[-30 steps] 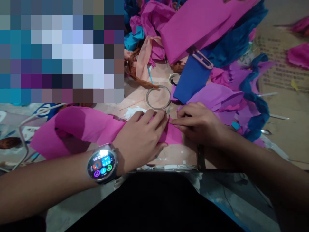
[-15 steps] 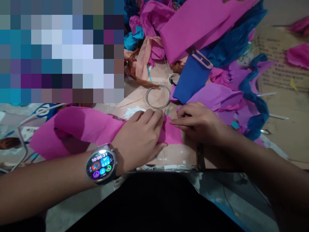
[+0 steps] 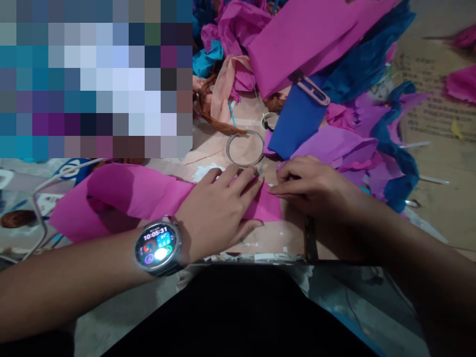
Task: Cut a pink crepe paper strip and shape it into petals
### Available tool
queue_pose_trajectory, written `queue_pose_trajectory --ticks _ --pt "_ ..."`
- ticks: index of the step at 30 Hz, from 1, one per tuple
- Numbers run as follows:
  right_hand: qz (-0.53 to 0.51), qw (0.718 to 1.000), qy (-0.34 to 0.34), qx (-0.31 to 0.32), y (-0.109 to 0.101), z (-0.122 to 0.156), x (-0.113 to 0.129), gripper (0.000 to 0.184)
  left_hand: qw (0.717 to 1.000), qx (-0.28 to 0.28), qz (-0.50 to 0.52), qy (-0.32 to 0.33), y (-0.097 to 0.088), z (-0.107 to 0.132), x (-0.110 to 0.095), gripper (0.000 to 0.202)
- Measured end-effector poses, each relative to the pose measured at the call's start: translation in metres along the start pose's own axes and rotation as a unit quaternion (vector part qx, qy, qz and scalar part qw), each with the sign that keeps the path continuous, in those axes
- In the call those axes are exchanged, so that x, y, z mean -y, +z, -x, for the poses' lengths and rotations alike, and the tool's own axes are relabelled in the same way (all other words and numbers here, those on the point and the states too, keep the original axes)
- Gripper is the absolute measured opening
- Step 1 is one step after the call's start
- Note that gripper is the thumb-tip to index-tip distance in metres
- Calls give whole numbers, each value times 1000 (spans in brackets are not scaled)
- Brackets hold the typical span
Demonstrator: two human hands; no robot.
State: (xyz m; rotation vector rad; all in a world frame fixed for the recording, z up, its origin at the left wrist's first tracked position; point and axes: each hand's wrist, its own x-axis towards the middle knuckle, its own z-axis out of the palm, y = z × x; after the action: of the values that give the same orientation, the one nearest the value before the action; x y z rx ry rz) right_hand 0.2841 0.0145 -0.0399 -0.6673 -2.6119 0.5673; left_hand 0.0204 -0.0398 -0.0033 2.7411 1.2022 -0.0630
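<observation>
A long strip of pink paper (image 3: 147, 191) lies across the near part of the table, its left part curled up in a loop. My left hand (image 3: 219, 210), with a watch on its wrist, lies flat over the strip, fingers stretched out and thumb apart. Close on its right, my right hand (image 3: 316, 183) is closed, its fingers curled and its fingertips at the strip's right end. The exact grip is partly hidden by the fingers. Just beyond both hands lies a roll of tape (image 3: 227, 148), seen as a ring.
Behind my right hand lie a blue folded piece (image 3: 295, 119), a pink utility knife (image 3: 314, 91) and crumpled purple paper (image 3: 334, 144). A large pink sheet (image 3: 297, 44) covers the back. Printed cardboard (image 3: 427, 148) lies right; a white cable (image 3: 39, 198) runs at left.
The fingers of my left hand have spread and shifted slightly right over the pink strip. My right hand stays at the strip's right end, nearly in place.
</observation>
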Motion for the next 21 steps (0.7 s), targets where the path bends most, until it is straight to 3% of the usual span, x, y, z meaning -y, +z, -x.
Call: queue_pose_trajectory --ticks 3,7,13,21 --pt "-13 1000 13 -9 -7 0 1 14 1000 3 -5 3 -1 0 0 70" --pt "13 999 18 -34 -9 -2 2 18 1000 2 -8 4 0 0 -1 67" --pt "18 1000 5 4 -5 0 -1 32 1000 6 -11 3 1 1 -1 69" --pt "18 999 8 50 -18 -3 9 21 1000 0 -7 3 1 1 -2 70"
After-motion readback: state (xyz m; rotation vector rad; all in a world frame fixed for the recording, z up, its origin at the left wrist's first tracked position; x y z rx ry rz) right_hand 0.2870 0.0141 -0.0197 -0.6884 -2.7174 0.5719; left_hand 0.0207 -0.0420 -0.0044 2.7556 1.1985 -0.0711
